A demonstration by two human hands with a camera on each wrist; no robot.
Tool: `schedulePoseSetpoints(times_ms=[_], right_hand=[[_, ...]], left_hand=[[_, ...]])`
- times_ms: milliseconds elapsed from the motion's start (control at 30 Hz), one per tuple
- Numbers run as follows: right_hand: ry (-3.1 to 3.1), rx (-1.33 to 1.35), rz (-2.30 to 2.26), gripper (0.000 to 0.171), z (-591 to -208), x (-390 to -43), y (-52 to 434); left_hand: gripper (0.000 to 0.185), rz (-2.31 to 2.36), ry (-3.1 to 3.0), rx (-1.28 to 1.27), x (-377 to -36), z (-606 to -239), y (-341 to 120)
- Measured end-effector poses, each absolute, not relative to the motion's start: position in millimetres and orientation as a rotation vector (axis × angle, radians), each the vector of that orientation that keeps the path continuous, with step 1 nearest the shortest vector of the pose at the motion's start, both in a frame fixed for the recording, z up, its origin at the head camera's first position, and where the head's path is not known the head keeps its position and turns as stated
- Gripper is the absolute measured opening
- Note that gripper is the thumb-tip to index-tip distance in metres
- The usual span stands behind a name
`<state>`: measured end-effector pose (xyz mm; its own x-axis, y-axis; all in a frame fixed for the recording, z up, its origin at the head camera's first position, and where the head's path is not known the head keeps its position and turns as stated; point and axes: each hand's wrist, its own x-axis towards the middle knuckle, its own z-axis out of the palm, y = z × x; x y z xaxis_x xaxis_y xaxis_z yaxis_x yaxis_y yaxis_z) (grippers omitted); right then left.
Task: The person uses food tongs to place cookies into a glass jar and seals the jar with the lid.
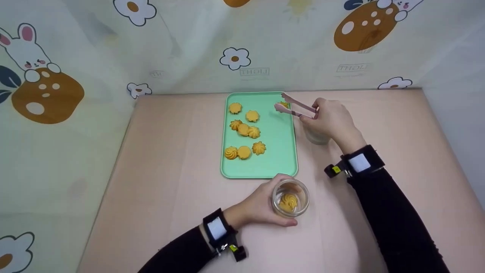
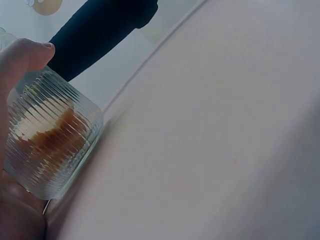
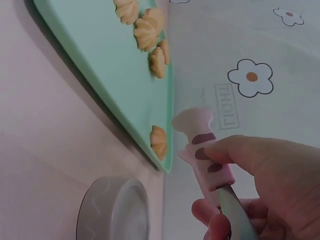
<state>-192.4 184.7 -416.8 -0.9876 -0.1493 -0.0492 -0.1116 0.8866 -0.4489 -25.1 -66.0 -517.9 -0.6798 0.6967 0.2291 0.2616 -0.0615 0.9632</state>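
backdrop: cartoon rabbit and flower sheets around a pinkish table (image 1: 170, 151)
tray (image 1: 282, 151): green, mid-table, eight cookies loose on it
left hand (image 1: 261, 206): fingers wrapped round a ribbed glass jar (image 1: 290, 198) near the tray's front edge, one cookie inside
right hand (image 1: 331, 119): pinching pink tongs (image 1: 295, 107), tips at a cookie (image 1: 284, 104) in the tray's far right corner
lid (image 3: 115, 212): beside the tray
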Motion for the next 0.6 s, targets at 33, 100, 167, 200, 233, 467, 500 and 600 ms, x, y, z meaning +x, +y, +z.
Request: schedulePoseSetpoints(times_ms=[33,100,167,200,233,467,500,600], right_hand=[[2.971,-0.195,-0.696,0.055,-417.4,-193.2,184.4],[2.972,-0.177,-0.68,0.056,-418.3,-194.6,183.4],[2.971,-0.164,-0.663,0.056,-419.4,-196.1,182.8],[2.971,-0.16,-0.655,0.056,-419.8,-196.7,182.3],[2.969,-0.158,-0.648,0.056,-420.1,-197.3,181.8],[2.971,-0.176,-0.572,0.054,-420.7,-199.8,175.9],[2.975,-0.178,-0.563,0.054,-420.5,-200.0,175.0],[2.991,-0.178,-0.551,0.054,-419.7,-200.7,172.3]], left_hand=[[0.093,1.79,1.891,1.028,-25.3,-517.7,-66.1],[0.093,1.779,1.908,1.032,-25.4,-517.4,-66.3],[0.094,1.773,1.917,1.028,-25.4,-517.2,-66.3],[0.094,1.771,1.916,1.023,-25.4,-517.3,-66.2],[0.093,1.769,1.917,1.019,-25.4,-517.2,-66.1],[0.095,1.772,1.91,1.019,-25.5,-517.7,-66.7],[0.095,1.777,1.903,1.014,-25.4,-517.7,-66.8],[0.096,1.782,1.897,1.008,-25.2,-517.5,-66.7]])
